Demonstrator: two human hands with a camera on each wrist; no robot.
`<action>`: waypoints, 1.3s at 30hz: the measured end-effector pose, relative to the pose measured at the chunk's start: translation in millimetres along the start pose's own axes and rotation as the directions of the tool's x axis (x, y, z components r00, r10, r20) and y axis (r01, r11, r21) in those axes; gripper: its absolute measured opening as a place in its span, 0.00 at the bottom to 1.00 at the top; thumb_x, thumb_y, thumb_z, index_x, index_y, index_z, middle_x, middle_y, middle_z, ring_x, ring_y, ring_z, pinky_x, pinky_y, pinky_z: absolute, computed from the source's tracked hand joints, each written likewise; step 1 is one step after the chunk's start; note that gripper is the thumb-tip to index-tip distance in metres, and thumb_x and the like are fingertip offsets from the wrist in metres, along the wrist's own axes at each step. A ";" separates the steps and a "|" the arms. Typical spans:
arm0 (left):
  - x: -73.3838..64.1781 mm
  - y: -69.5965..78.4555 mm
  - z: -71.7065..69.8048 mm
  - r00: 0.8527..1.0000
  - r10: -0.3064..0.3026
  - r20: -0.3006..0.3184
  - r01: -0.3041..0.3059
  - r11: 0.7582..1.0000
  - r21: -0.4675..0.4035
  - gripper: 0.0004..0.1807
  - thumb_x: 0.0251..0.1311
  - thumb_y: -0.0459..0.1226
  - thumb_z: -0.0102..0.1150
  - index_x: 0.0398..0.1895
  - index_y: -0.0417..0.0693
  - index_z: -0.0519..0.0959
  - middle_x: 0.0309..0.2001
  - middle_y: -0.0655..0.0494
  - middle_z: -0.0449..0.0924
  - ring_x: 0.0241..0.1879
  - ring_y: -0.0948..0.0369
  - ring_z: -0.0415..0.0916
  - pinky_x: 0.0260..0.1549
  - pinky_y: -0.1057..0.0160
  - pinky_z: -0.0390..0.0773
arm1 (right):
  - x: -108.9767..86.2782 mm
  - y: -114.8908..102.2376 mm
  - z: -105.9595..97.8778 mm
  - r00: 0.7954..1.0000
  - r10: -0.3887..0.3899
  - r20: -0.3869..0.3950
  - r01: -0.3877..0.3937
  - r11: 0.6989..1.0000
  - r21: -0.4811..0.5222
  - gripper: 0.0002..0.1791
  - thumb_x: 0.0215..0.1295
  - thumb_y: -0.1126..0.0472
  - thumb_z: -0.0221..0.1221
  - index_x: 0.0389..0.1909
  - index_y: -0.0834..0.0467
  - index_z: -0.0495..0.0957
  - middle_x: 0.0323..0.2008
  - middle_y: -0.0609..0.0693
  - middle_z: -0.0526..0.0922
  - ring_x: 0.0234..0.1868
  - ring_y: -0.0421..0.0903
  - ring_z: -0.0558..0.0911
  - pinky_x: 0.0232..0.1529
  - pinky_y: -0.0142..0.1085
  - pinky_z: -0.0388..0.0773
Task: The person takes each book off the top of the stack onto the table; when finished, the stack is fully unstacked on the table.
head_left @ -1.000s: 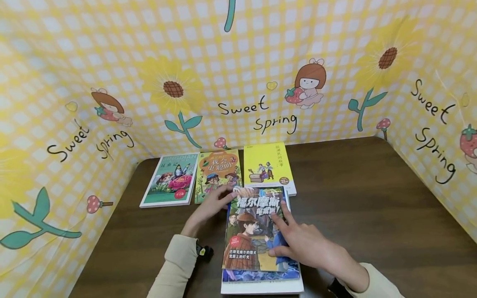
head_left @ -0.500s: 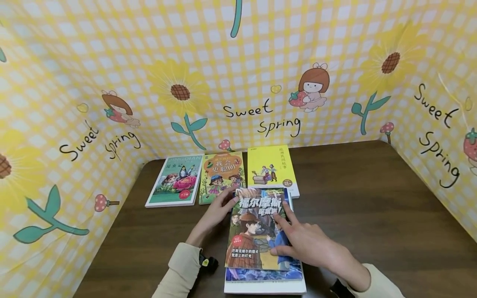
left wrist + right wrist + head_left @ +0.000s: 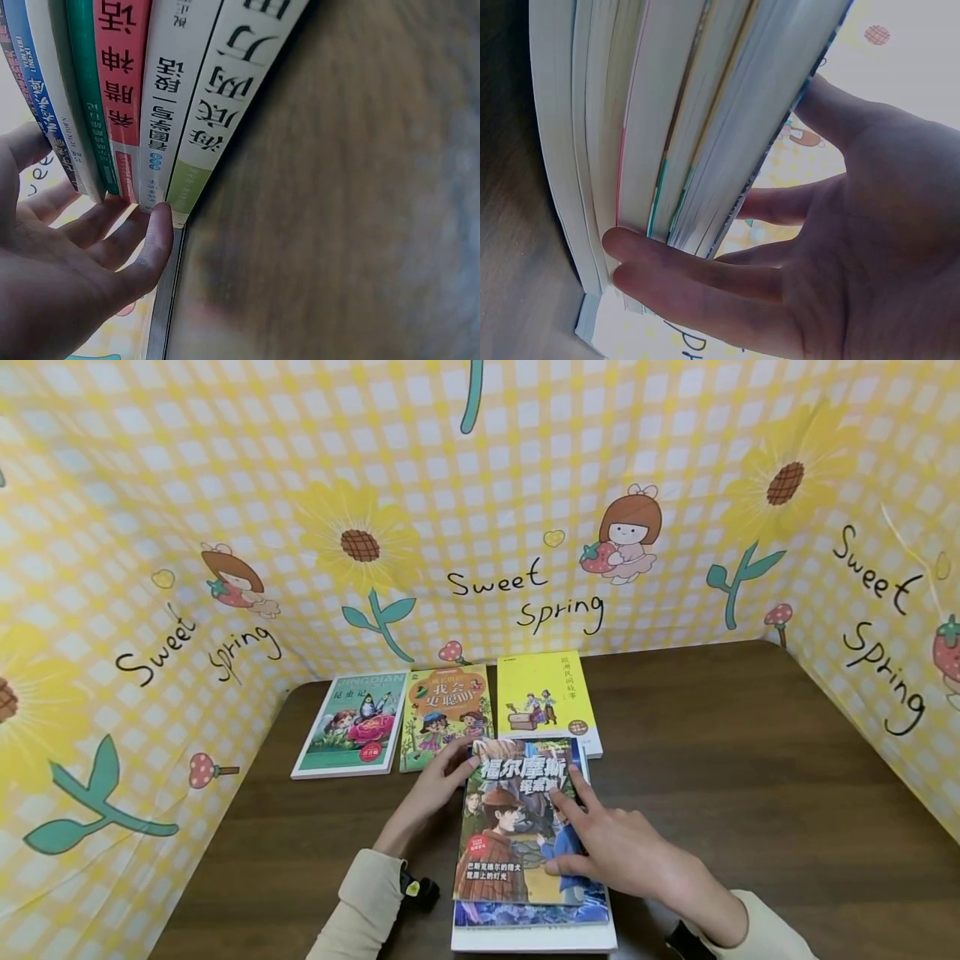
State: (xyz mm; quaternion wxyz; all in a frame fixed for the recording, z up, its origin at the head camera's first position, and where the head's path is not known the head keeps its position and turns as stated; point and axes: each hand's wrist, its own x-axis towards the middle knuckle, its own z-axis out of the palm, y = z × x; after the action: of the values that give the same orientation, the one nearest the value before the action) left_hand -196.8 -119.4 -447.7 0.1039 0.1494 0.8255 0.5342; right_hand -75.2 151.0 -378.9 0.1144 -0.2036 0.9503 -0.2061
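Note:
A stack of books point(image 3: 510, 843) stands near the front of the table, its top cover showing a figure in a brown cap. At its far left corner is my left hand point(image 3: 438, 785), fingertips against the spines and far end. The left wrist view shows the coloured spines point(image 3: 116, 97) above those lightly bent fingers. My right hand point(image 3: 622, 852) lies along the stack's right side, its thumb and index finger over the cover. In the right wrist view, straight fingers point(image 3: 705, 277) reach across the page edges point(image 3: 652, 120) near the stack's far end.
Behind the stack lie a green book point(image 3: 351, 724), an orange-and-green book point(image 3: 446, 714) and a yellow book point(image 3: 543, 697) in a row. The stack's far edge overlaps the yellow book in the head view. A checked cloth point(image 3: 450, 468) encloses the brown table point(image 3: 735, 760).
The head view has shifted slightly, so everything appears a little further right than a second ago. Both hands keep about the same place against the stack.

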 end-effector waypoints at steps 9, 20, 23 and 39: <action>0.2 -1.0 -0.6 1.000 -0.009 -0.001 0.009 1.000 0.006 0.30 0.70 0.48 0.51 0.72 0.48 0.62 0.63 0.44 0.68 0.61 0.47 0.67 0.54 0.45 0.72 | -0.5 1.3 0.2 1.000 -0.005 0.001 0.005 1.000 -0.001 0.49 0.58 0.33 0.58 0.74 0.53 0.56 0.75 0.62 0.41 0.09 0.39 0.65 0.10 0.31 0.52; -0.1 1.6 -1.1 0.999 -0.036 0.006 0.036 0.999 -0.009 0.30 0.71 0.45 0.50 0.72 0.44 0.61 0.62 0.43 0.69 0.58 0.48 0.70 0.50 0.48 0.75 | -0.9 1.7 0.4 1.000 -0.002 -0.001 0.002 1.000 -0.026 0.49 0.58 0.31 0.57 0.74 0.53 0.56 0.75 0.62 0.43 0.09 0.39 0.65 0.11 0.31 0.51; -3.1 10.0 -1.5 0.998 -0.056 0.018 0.057 0.998 -0.015 0.30 0.72 0.44 0.49 0.72 0.41 0.59 0.63 0.40 0.67 0.59 0.46 0.68 0.52 0.47 0.74 | -0.8 1.9 0.7 1.000 -0.003 -0.002 0.003 1.000 -0.028 0.49 0.58 0.32 0.58 0.74 0.53 0.56 0.75 0.62 0.42 0.10 0.38 0.66 0.11 0.31 0.52; -1.7 -0.1 -0.1 0.999 -0.049 -0.005 0.049 0.998 -0.024 0.30 0.70 0.49 0.50 0.71 0.48 0.62 0.65 0.44 0.67 0.61 0.47 0.67 0.52 0.47 0.74 | -0.2 4.0 0.9 1.000 -0.018 0.006 0.018 1.000 -0.006 0.49 0.58 0.31 0.57 0.74 0.53 0.55 0.75 0.63 0.41 0.10 0.37 0.67 0.11 0.32 0.53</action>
State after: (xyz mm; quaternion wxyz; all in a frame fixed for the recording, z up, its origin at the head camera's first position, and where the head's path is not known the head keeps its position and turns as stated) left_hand -195.3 -120.1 -447.7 0.1164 0.1262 0.8227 0.5419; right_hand -76.1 154.1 -381.4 0.1148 -0.2129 0.9487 -0.2034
